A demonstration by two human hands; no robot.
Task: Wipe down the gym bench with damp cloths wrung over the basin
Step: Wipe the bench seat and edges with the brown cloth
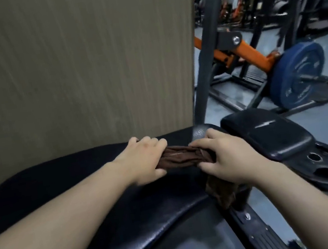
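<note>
Your 2 hands clench the brown cloth (178,158): left hand (143,161) on its left end, right hand (229,157) on its right, the fabric bunched into a rope between them. That looks like a wringing grip. It sits just above the black bench pad (131,218), 1 tail dangling below your right hand. No basin in view.

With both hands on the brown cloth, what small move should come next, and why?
Probably spread the cloth flat on the bench pad: left hand and right hand grip it bunched above the pad, and no basin is in view.
</note>
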